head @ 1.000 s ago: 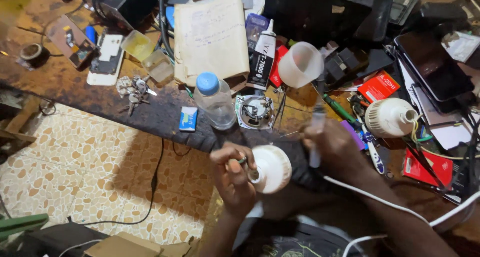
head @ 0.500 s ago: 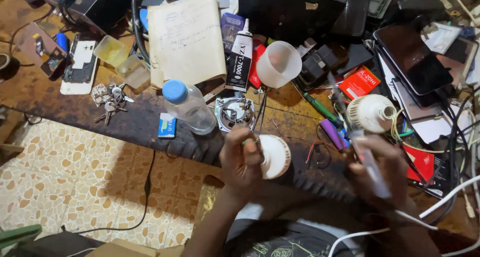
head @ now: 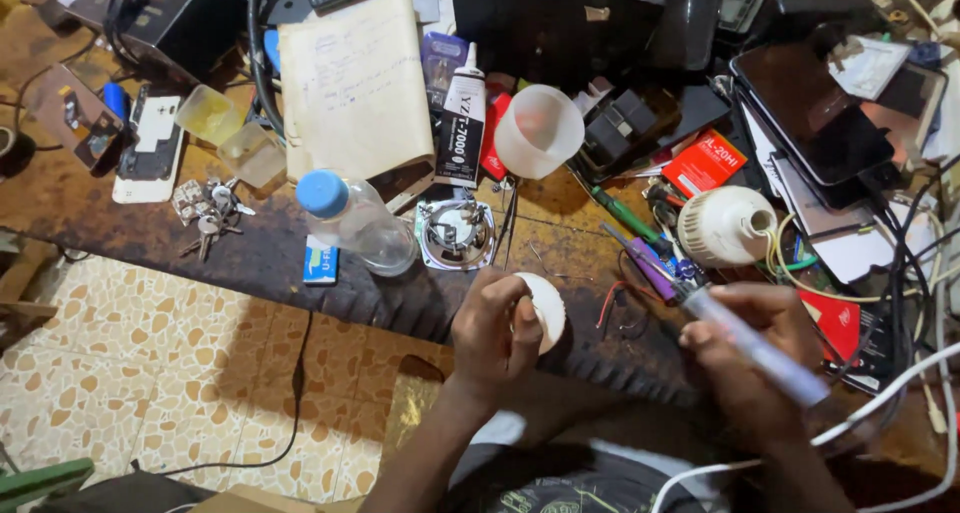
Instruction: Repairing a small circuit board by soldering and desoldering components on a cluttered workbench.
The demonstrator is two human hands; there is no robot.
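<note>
My left hand [head: 492, 335] grips a round white lamp part [head: 547, 308] at the near edge of the dark wooden workbench [head: 260, 263]. My right hand [head: 748, 351] holds a pen-shaped soldering iron [head: 745, 341] with a pale translucent handle; its tip points up and left, apart from the white part. A white cord [head: 880, 413] runs from the iron off to the right. Just beyond my left hand lie a small metal speaker frame [head: 455, 235] and a clear plastic bottle with a blue cap [head: 355, 223].
The bench is crowded: a white bulb base with wires [head: 722, 225], a translucent cup [head: 538, 131], a black glue tube [head: 462, 121], a notebook [head: 355, 88], keys [head: 208, 208], phones [head: 812, 113], a red box [head: 705, 161], tangled cables. Patterned floor tiles [head: 130, 373] lie below left.
My right hand with the soldering iron has swung away from the white part to the right. My left hand still holds the part, turned a little in the fingers.
</note>
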